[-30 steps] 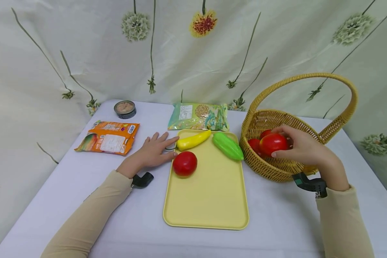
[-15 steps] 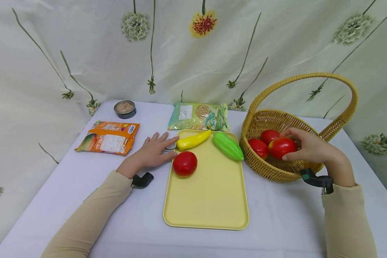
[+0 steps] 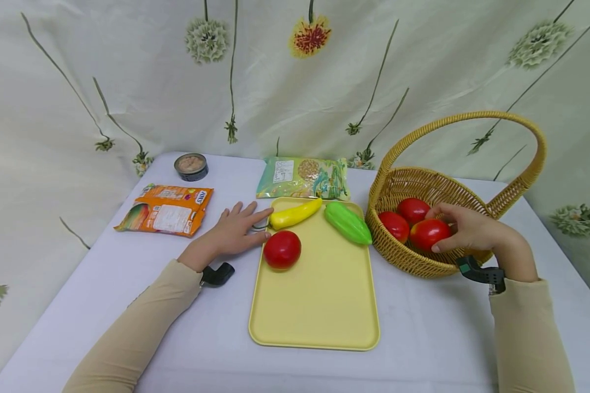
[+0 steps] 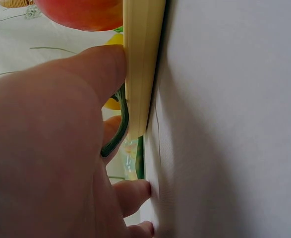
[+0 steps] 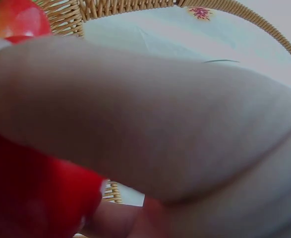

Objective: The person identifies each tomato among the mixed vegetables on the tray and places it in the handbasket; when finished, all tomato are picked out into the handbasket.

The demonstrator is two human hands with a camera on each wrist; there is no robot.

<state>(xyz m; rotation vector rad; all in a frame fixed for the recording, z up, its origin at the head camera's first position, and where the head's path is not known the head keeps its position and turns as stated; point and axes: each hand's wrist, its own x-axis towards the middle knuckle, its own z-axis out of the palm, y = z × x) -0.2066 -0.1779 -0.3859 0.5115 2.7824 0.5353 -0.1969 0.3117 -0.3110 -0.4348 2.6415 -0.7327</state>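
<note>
My right hand (image 3: 477, 230) grips a red apple (image 3: 429, 234) inside the wicker basket (image 3: 418, 266), thumb at the front and fingers behind. Two more red apples (image 3: 393, 226) lie to its left in the basket. In the right wrist view the thumb crosses in front of the held apple (image 5: 36, 193). My left hand (image 3: 236, 230) lies spread beside the upper left edge of the yellow tray (image 3: 319, 305). Its thumb touches the tray edge, and the stem of a yellow pepper (image 3: 295, 214) pokes in between thumb and forefinger. On the tray are another red apple (image 3: 282, 250) and a green pepper (image 3: 348, 222).
An orange packet (image 3: 169, 210) lies left of the left hand, with a small tin (image 3: 190, 167) behind it. Behind the tray lies a green packet (image 3: 302, 178). The basket's tall handle (image 3: 464, 115) arches above the right hand. A flowered cloth hangs at the back.
My right hand has moved a little right and lower with the apple, so the other two apples in the basket show more. The left hand has stayed still.
</note>
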